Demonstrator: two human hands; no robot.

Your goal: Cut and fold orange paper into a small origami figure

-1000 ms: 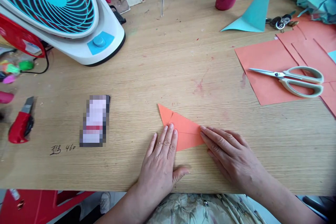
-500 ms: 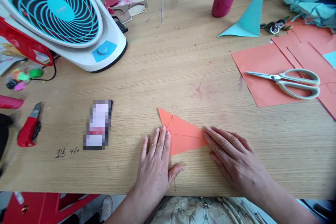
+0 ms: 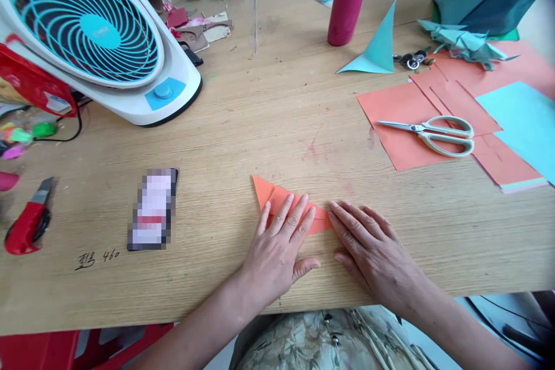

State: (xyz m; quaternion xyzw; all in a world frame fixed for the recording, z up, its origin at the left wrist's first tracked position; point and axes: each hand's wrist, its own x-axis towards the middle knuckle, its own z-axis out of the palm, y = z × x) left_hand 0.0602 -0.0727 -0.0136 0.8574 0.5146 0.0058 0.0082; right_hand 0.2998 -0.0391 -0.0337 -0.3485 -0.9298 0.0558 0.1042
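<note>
A folded orange paper triangle (image 3: 267,193) lies on the wooden table (image 3: 277,121) near its front edge. My left hand (image 3: 280,245) lies flat on top of the paper, fingers stretched out and covering most of it. My right hand (image 3: 368,248) rests flat beside it, fingertips touching the paper's right corner. Both hands press down with fingers extended and hold nothing.
Scissors (image 3: 433,130) lie on orange sheets (image 3: 403,121) at the right, with a teal sheet (image 3: 520,121) beside them. Behind stand a teal paper cone (image 3: 377,43) and a magenta bottle (image 3: 349,0). A fan (image 3: 99,40) stands at the left; a red knife (image 3: 26,222) and a blurred card (image 3: 152,208) lie nearer.
My left hand has slid to the right onto the orange paper and now covers most of it. My right hand stays at the right corner. The camera has tilted up.
</note>
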